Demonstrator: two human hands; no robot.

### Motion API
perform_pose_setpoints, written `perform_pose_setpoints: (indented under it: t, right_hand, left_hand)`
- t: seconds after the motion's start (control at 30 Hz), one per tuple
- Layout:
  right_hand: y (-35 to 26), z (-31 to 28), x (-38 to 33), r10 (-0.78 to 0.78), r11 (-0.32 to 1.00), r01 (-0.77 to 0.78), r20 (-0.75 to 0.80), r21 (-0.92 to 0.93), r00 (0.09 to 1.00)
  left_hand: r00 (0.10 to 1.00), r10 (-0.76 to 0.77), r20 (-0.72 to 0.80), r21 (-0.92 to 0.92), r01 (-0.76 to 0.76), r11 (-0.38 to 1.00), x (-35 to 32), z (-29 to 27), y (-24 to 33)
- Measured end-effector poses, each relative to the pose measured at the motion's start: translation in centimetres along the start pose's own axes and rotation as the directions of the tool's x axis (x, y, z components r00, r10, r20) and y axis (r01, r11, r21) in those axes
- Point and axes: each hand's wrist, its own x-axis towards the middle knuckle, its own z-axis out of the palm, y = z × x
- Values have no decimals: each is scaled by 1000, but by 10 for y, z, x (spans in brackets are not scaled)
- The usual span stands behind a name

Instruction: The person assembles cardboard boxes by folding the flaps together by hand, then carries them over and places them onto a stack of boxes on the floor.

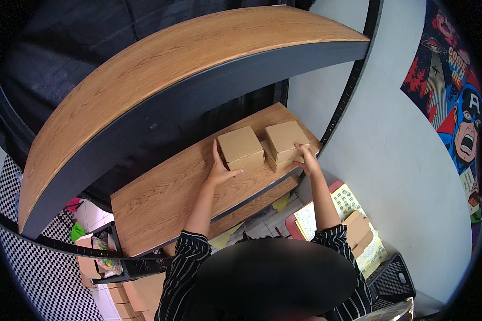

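On the wooden shelf [168, 198], toward its right end, stand brown cardboard boxes. My left hand [218, 170] is at the left box [242, 147], fingers spread along its left side and thumb by its lower front edge. Right of it, an upper box [287, 140] sits on a lower box [277, 165] that juts out slightly to the left. My right hand [308, 161] is curled around the front right corner of this stack, with a fingertip on the upper box. A narrow gap separates the left box from the stack.
A higher wooden shelf [160, 56] arches across the far side. Black uprights [345, 91] and a white wall [391, 150] bound the right. Below right are a flattened carton [358, 232] on printed sheets and a black plastic basket [393, 278]. Lower left, a black crate [112, 238] holds packets.
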Motion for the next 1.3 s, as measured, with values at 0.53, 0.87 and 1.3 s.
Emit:
perform_pose_setpoints:
  t: [0.53,0.87,1.3]
  right_hand:
    - [-6,13,19,22,993,-5,149,-115,989]
    - [-15,13,73,248,968,-249,335,-43,909]
    - [43,-3,-40,251,951,-310,571,7,782]
  left_hand:
    - [965,-261,-41,-272,240,932,-20,12,-6]
    - [875,-468,121,-751,389,533,-5,23,6]
    - [852,-488,190,-790,428,438,-141,7,-3]
